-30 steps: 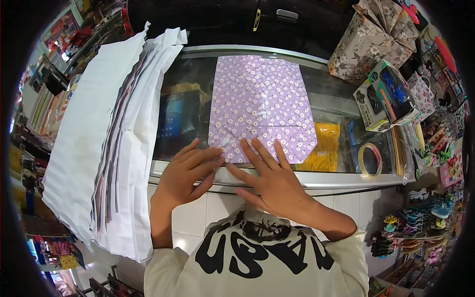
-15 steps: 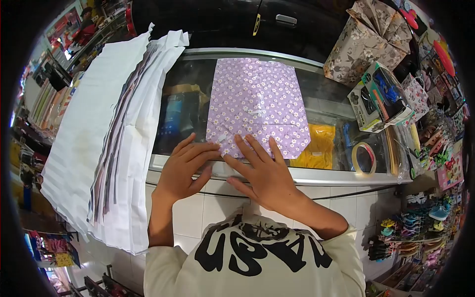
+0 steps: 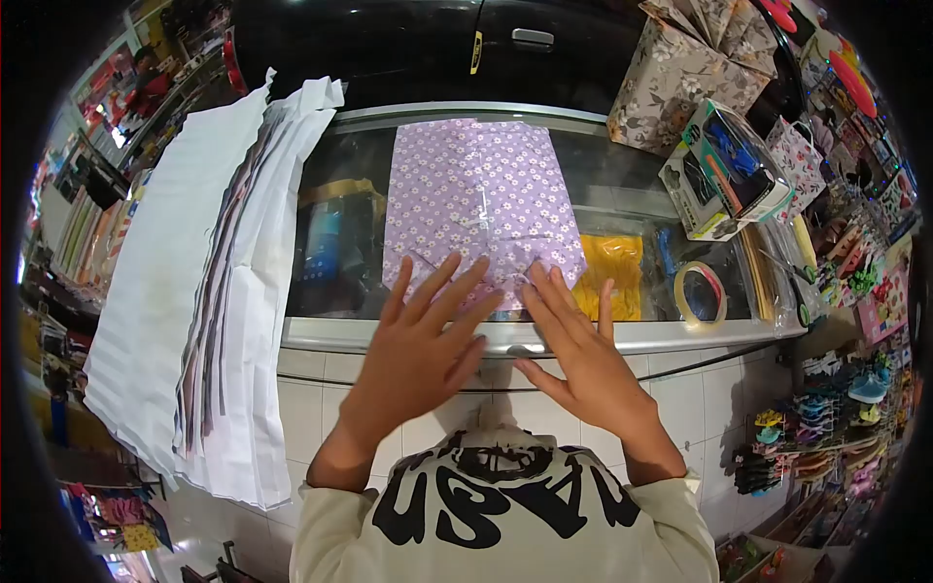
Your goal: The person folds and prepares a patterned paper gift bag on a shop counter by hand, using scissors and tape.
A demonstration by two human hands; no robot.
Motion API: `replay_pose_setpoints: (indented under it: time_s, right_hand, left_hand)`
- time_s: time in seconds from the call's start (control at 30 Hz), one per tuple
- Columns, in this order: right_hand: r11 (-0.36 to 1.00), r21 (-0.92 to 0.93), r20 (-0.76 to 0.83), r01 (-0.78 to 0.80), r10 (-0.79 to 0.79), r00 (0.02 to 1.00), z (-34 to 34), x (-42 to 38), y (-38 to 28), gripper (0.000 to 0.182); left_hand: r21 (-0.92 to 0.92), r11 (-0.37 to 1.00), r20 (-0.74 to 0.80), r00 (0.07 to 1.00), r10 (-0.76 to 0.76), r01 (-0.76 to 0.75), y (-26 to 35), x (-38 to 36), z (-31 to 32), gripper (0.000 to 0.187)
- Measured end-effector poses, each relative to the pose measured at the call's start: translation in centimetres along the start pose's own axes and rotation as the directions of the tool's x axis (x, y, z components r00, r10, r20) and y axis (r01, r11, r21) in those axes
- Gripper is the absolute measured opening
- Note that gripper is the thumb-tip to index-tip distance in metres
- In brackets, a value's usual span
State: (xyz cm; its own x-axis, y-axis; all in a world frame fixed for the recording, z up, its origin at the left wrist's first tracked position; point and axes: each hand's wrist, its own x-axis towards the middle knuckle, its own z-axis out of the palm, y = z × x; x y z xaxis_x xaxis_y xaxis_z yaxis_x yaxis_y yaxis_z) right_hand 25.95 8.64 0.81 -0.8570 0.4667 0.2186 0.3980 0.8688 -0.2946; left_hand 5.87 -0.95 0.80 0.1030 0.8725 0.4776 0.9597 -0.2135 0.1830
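While the purple floral paper (image 3: 481, 194) lies flat on the glass counter (image 3: 340, 335), the left hand (image 3: 423, 340) spreads its fingers wide over its seven o'clock corner. The right hand (image 3: 580, 360), its thumb held apart, reaches the five o'clock corner, near a yellow packet (image 3: 612, 277).

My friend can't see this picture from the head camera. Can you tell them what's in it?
Two hands spread over purple flowered paper on a glass counter, with white sheets left and tape right.
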Motion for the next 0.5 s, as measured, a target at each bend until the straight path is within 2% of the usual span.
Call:
replay_pose_setpoints:
  time_s: [0.03, 0.07, 0.17, 0.2, 0.37, 0.5]
  right_hand:
    - [1.0, 0.014, -0.005, -0.024, 0.024, 1.0, 0.0, -0.3, 0.2, 0.062]
    - [0.998, 0.042, -0.038, -0.043, 0.044, 0.998, -0.2, -0.5, 0.5, 0.061]
    - [0.997, 0.031, 0.013, -0.076, 0.076, 0.997, -0.6, -0.8, 1.8, 0.061]
    - [0.997, 0.008, 0.016, -0.077, 0.077, 0.997, -0.5, -0.9, 2.1, 0.061]
    - [0.996, -0.045, 0.03, -0.071, 0.073, 0.997, -0.3, -1.1, 2.7, 0.061]
    - [0.974, 0.17, 0.029, -0.15, 0.147, 0.989, -0.8, -0.7, 3.2, 0.063]
  left_hand:
    - [0.007, 1.0, 0.013, 1.0, 0.025, -0.025, 0.6, 0.3, 0.3, 0.043]
    - [0.066, 0.997, 0.068, 0.997, 0.047, -0.051, 0.6, 0.4, 1.1, 0.052]
    - [0.049, 0.998, 0.155, 0.987, -0.05, 0.043, 0.5, 0.3, 2.6, 0.06]
    - [0.07, 0.996, 0.18, 0.982, -0.058, 0.046, 0.5, 0.3, 3.2, 0.068]
    - [0.156, 0.987, 0.204, 0.976, -0.08, 0.049, 1.0, 0.3, 3.3, 0.076]
    - [0.218, 0.975, 0.165, 0.982, -0.088, 0.05, 1.9, 0.6, 2.9, 0.081]
